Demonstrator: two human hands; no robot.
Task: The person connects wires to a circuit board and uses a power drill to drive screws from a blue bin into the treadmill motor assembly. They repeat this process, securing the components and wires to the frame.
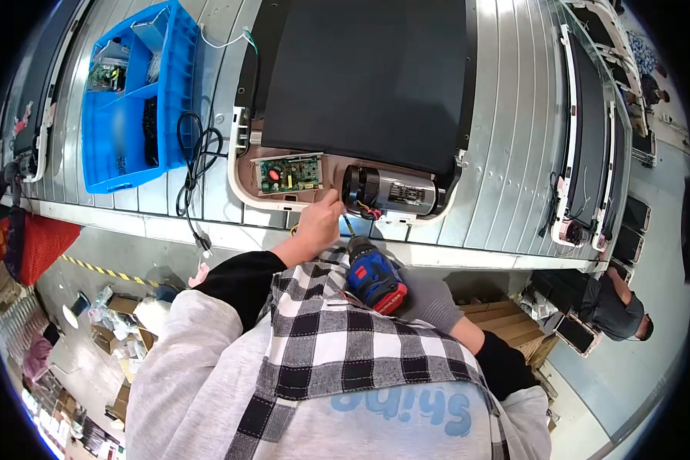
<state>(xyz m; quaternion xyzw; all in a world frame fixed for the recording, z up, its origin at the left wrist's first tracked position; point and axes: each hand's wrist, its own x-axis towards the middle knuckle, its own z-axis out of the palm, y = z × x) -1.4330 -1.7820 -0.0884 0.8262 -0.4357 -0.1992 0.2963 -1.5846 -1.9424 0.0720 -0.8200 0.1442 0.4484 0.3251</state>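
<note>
My right hand [431, 301], in a grey glove, is wrapped round a blue and red cordless drill [374, 277] close to my chest. The drill's long bit points up toward the front edge of a treadmill [360, 84] with a black belt. Beside the silver motor [399, 192], my bare left hand [320, 224] is closed in a pinch near the bit's tip; what it pinches is too small to make out. A green circuit board [290, 175] sits left of the motor, inside the white end frame [247, 193]. Red and yellow wires [369, 211] show at the motor.
A blue divided bin [123, 184] with parts stands left on the slatted metal line [506, 138]. A black power cord [195, 165] hangs over the edge. More treadmill frames [571, 138] lie right. Another person [619, 310] is at the lower right. Cardboard boxes [123, 326] stand on the floor.
</note>
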